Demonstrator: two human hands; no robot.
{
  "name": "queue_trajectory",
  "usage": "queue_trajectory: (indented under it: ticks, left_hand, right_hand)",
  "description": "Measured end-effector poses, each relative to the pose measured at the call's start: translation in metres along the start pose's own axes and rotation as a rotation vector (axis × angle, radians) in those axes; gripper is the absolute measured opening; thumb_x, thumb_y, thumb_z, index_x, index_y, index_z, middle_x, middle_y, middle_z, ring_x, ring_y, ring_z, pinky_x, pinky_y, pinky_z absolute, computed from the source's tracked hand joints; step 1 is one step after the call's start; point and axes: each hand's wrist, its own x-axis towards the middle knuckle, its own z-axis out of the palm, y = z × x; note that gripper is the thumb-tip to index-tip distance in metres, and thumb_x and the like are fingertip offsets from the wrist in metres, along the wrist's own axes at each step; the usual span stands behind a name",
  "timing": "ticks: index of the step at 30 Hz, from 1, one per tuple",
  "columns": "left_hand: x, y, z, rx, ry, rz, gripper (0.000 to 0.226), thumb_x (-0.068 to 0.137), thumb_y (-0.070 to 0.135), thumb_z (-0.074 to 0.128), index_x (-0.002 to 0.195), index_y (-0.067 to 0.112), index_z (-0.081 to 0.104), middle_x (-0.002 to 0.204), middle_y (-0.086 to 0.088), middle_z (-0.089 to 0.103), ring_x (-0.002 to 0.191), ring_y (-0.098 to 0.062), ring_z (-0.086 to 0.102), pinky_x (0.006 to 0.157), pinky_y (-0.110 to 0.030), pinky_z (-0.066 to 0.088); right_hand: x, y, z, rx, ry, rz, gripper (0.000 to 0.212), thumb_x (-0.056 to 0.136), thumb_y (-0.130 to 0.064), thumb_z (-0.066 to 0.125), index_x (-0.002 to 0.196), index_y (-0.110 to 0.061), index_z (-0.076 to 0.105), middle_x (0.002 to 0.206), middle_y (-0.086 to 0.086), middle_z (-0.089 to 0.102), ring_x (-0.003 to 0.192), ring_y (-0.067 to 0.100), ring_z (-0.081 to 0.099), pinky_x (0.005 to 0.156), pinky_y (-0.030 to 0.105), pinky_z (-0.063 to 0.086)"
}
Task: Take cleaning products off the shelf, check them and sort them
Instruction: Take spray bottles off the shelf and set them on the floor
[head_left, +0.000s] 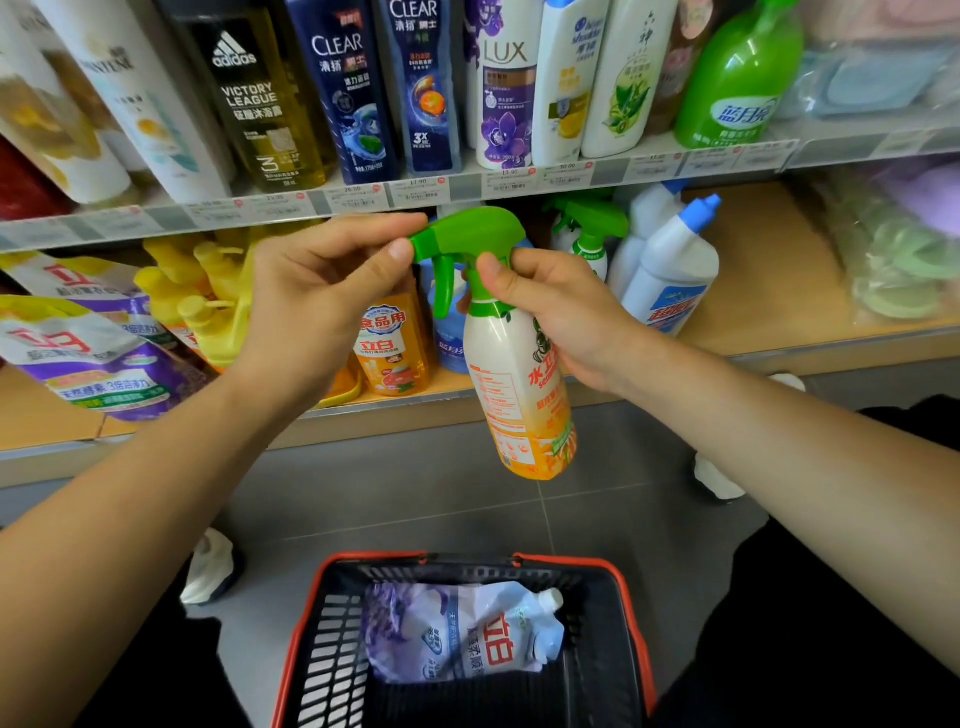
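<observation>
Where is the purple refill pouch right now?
Head view, bottom centre: the purple refill pouch lies inside the red-rimmed basket on the floor, below the spray bottle gripped by the right hand.

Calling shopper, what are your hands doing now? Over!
Right hand grips spray bottle at the neck. Left hand pinches its green nozzle. Basket below holds one pouch; nothing blocking.
</observation>
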Motion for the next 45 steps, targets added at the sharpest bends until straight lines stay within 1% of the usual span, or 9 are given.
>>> queue_trajectory:
  ticks: [6, 16, 26, 31, 34, 36, 38, 40, 45]
  left_hand:
    - [-0.003, -0.001, -0.002, 0.248, 0.108, 0.096, 0.018, 0.094, 0.012, 0.073, 0.11, 0.005, 0.073, 0.101, -0.008, 0.074, 0.092, -0.032, 0.073, 0.084, -0.039, 0.061]
    - [-0.002, 0.003, -0.002, 0.296, 0.048, 0.105, 0.026, 0.089, 0.01, 0.077, 0.113, 0.004, 0.071, 0.103, -0.008, 0.074, 0.095, -0.02, 0.074, 0.086, -0.035, 0.061]
    - [-0.002, 0.0, 0.001, 0.21, 0.076, -0.003, 0.018, 0.095, 0.004, 0.068, 0.113, 0.001, 0.069, 0.097, -0.01, 0.072, 0.087, -0.028, 0.072, 0.081, -0.035, 0.062]
    - [-0.002, -0.004, 0.004, 0.15, 0.044, -0.089, 0.029, 0.096, -0.004, 0.062, 0.125, 0.001, 0.061, 0.091, -0.011, 0.072, 0.086, -0.03, 0.071, 0.077, -0.031, 0.06]
    - [-0.007, -0.011, 0.014, 0.2, -0.049, -0.25, 0.04, 0.093, -0.009, 0.062, 0.13, 0.004, 0.059, 0.103, -0.016, 0.074, 0.096, -0.028, 0.071, 0.084, -0.038, 0.06]
    - [-0.01, -0.018, 0.015, 0.29, -0.229, -0.365, 0.034, 0.092, -0.003, 0.067, 0.124, 0.008, 0.066, 0.11, -0.012, 0.074, 0.105, -0.024, 0.07, 0.096, -0.042, 0.057]
    - [-0.015, -0.025, 0.014, 0.324, -0.457, -0.45, 0.029, 0.091, 0.013, 0.073, 0.12, 0.016, 0.07, 0.112, -0.001, 0.076, 0.107, -0.014, 0.07, 0.099, -0.036, 0.055]
    - [-0.022, -0.031, 0.017, 0.349, -0.571, -0.494, 0.042, 0.086, 0.032, 0.079, 0.125, 0.026, 0.066, 0.116, 0.005, 0.074, 0.107, -0.008, 0.069, 0.096, -0.031, 0.056]
    - [-0.043, -0.046, 0.039, 0.297, -0.464, -0.521, 0.079, 0.061, 0.049, 0.089, 0.129, 0.03, 0.054, 0.118, 0.01, 0.07, 0.105, -0.007, 0.069, 0.086, -0.026, 0.059]
  right_hand:
    - [-0.002, 0.0, 0.002, -0.068, 0.031, -0.041, 0.028, 0.097, -0.024, 0.065, 0.072, -0.028, 0.077, 0.078, -0.006, 0.076, 0.073, 0.006, 0.07, 0.065, 0.017, 0.052]
    - [0.001, 0.003, -0.001, -0.06, 0.046, -0.041, 0.022, 0.096, -0.026, 0.066, 0.077, -0.022, 0.076, 0.083, -0.001, 0.076, 0.078, 0.01, 0.071, 0.067, 0.02, 0.053]
    - [0.003, 0.006, -0.003, -0.071, 0.091, -0.046, 0.01, 0.09, -0.026, 0.074, 0.089, -0.017, 0.077, 0.099, 0.012, 0.077, 0.102, 0.029, 0.072, 0.095, 0.045, 0.055]
    - [0.002, 0.005, -0.003, -0.132, 0.149, -0.064, 0.016, 0.089, -0.025, 0.075, 0.077, -0.015, 0.076, 0.084, 0.006, 0.077, 0.088, 0.021, 0.073, 0.077, 0.03, 0.058]
    - [0.005, 0.001, -0.004, -0.08, 0.225, -0.079, 0.05, 0.09, -0.03, 0.074, 0.091, 0.019, 0.06, 0.1, 0.037, 0.066, 0.095, 0.05, 0.065, 0.082, 0.054, 0.054]
    - [0.005, -0.004, -0.003, -0.039, 0.25, -0.091, 0.067, 0.09, -0.032, 0.073, 0.099, 0.029, 0.047, 0.111, 0.052, 0.049, 0.1, 0.061, 0.056, 0.089, 0.064, 0.048]
    - [0.003, -0.008, -0.002, -0.005, 0.286, -0.105, 0.067, 0.091, -0.032, 0.072, 0.099, 0.029, 0.047, 0.112, 0.052, 0.05, 0.091, 0.047, 0.062, 0.085, 0.053, 0.05]
    - [0.002, -0.01, -0.004, 0.034, 0.326, -0.09, 0.063, 0.091, -0.032, 0.072, 0.096, 0.027, 0.049, 0.106, 0.047, 0.058, 0.086, 0.033, 0.058, 0.079, 0.043, 0.046]
    - [0.002, -0.013, -0.007, 0.161, 0.454, -0.056, 0.031, 0.09, -0.027, 0.074, 0.08, 0.001, 0.064, 0.079, 0.01, 0.066, 0.075, 0.019, 0.061, 0.07, 0.033, 0.049]
